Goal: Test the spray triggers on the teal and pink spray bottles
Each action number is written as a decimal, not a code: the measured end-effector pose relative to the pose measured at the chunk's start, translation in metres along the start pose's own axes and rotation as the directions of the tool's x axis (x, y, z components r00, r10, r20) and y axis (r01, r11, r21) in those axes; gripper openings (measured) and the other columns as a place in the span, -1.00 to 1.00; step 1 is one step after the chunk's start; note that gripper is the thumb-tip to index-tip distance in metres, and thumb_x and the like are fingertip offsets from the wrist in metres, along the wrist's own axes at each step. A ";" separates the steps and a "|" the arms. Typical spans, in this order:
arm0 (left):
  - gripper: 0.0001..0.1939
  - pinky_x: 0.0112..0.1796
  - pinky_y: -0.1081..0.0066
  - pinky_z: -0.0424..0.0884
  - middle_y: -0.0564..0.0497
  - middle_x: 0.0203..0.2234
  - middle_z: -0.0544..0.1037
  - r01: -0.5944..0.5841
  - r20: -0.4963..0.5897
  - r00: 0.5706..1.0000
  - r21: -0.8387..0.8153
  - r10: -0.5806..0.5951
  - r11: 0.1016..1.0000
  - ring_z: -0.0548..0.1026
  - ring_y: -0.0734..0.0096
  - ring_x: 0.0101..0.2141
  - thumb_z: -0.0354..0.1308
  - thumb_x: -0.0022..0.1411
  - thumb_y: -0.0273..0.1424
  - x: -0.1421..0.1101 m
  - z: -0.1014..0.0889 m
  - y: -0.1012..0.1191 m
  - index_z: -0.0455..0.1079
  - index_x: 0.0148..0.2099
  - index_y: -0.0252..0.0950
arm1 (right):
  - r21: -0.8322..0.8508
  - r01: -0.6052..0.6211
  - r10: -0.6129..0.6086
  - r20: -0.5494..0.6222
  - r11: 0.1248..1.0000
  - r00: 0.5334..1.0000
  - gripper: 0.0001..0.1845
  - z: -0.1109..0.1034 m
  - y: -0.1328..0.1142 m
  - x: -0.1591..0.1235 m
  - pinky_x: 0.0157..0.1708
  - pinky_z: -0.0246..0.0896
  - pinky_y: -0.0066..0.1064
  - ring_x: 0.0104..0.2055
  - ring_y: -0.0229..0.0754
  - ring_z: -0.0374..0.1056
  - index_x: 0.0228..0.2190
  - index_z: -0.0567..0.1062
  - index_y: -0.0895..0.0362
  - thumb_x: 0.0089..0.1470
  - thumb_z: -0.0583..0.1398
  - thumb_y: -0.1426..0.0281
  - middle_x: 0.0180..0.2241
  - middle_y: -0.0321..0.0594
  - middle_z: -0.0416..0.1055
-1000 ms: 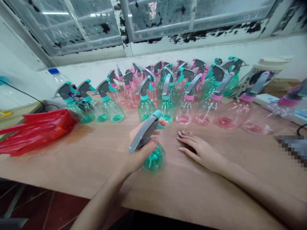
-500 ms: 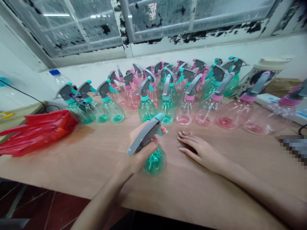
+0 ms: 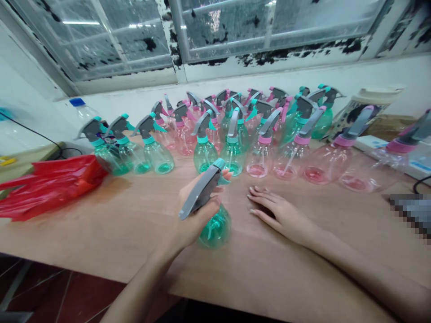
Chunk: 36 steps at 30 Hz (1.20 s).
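My left hand is wrapped round the neck of a green spray bottle, under its grey head with a teal nozzle. The bottle stands upright on the wooden table. My right hand lies palm down on the table to the right of it, fingers stretched out and holding nothing. Behind both hands runs a front row of spray bottles, among them a green one, a clear pink one and another pink one.
More pink and green spray bottles crowd behind the front row. Three green ones, including this spray bottle, stand at the left, near a red plastic bag. At the right are a printed container and a blurred-out grey object.
Fingers of my left hand near the trigger show a little differently. The bottle stays in the grip in nearly the same place, and my right hand stays flat.
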<state>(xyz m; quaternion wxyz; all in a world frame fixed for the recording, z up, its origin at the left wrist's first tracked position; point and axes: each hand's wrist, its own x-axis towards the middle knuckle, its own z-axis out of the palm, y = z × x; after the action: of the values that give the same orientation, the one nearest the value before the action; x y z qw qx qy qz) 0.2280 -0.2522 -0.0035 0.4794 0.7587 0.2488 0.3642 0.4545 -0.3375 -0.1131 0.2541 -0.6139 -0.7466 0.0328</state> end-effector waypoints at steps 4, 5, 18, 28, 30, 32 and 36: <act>-0.56 -0.02 0.16 0.45 -0.05 -0.07 0.60 -0.027 -0.031 0.999 0.013 0.027 1.000 0.54 0.15 -0.07 0.10 0.13 -0.40 0.000 0.002 0.003 0.42 0.09 -0.17 | 0.007 -0.009 0.009 -0.003 1.000 1.000 -0.52 0.000 0.001 0.000 0.27 0.05 0.03 0.28 0.01 0.15 0.11 0.40 0.17 0.30 0.03 0.19 0.21 -0.05 0.29; -0.55 -0.01 0.15 0.45 -0.05 -0.09 0.61 -0.024 -0.034 0.999 0.017 0.025 1.000 0.54 0.14 -0.07 0.10 0.13 -0.40 0.000 0.002 0.004 0.41 0.10 -0.17 | 0.012 -0.010 0.010 -0.006 1.000 1.000 -0.52 0.000 0.001 0.000 0.27 0.04 0.03 0.28 0.01 0.16 0.11 0.41 0.16 0.29 0.04 0.19 0.21 -0.06 0.29; -0.54 -0.12 0.20 0.51 -0.07 -0.12 0.61 -0.010 -0.043 0.999 0.042 0.012 0.999 0.56 0.14 -0.09 0.11 0.13 -0.40 0.000 0.001 0.005 0.40 0.11 -0.18 | 0.038 -0.008 0.009 -0.030 0.999 1.000 -0.56 0.000 0.000 -0.001 0.25 0.08 0.08 0.27 0.03 0.17 0.12 0.41 0.05 0.28 0.06 0.19 0.20 -0.11 0.32; -0.59 -0.03 0.19 0.46 -0.06 0.01 0.54 -0.011 -0.018 1.000 0.018 0.011 1.000 0.53 0.18 -0.07 0.11 0.14 -0.42 -0.001 0.002 0.006 0.42 0.06 -0.18 | 0.019 -0.006 0.006 -0.009 1.000 1.000 -0.53 0.000 0.000 -0.001 0.26 0.07 0.05 0.28 0.02 0.16 0.12 0.41 0.14 0.29 0.04 0.19 0.21 -0.07 0.29; -0.61 -0.05 0.21 0.47 -0.06 0.03 0.52 -0.001 -0.024 1.000 0.027 0.002 1.000 0.54 0.20 -0.10 0.10 0.14 -0.42 -0.002 0.002 0.008 0.43 0.04 -0.18 | 0.030 -0.006 0.006 -0.021 1.000 1.000 -0.54 0.000 0.000 -0.001 0.25 0.08 0.08 0.27 0.03 0.17 0.12 0.41 0.10 0.29 0.05 0.19 0.20 -0.09 0.30; -0.63 -0.06 0.22 0.46 -0.04 -0.03 0.55 0.000 -0.009 1.000 0.041 0.000 0.999 0.54 0.21 -0.11 0.09 0.14 -0.42 -0.002 0.002 0.009 0.43 0.02 -0.17 | 0.044 -0.007 0.009 -0.032 0.999 0.999 -0.55 0.000 -0.001 -0.001 0.24 0.09 0.10 0.26 0.05 0.18 0.12 0.41 0.05 0.28 0.06 0.19 0.20 -0.11 0.32; -0.71 -0.10 0.23 0.42 0.02 -0.30 0.58 -0.019 -0.024 0.999 0.097 0.021 0.995 0.53 0.24 -0.20 0.06 0.16 -0.42 -0.001 0.003 0.008 0.46 -0.08 -0.17 | 0.037 -0.009 0.010 -0.028 0.999 1.000 -0.54 0.000 -0.001 -0.001 0.24 0.10 0.09 0.27 0.04 0.18 0.12 0.41 0.06 0.28 0.06 0.18 0.20 -0.11 0.31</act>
<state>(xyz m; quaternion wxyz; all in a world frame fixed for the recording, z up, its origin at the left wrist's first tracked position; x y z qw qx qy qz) 0.2299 -0.2573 0.0027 0.4353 0.7790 0.2644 0.3658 0.4538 -0.3388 -0.1127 0.2757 -0.6131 -0.7393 0.0390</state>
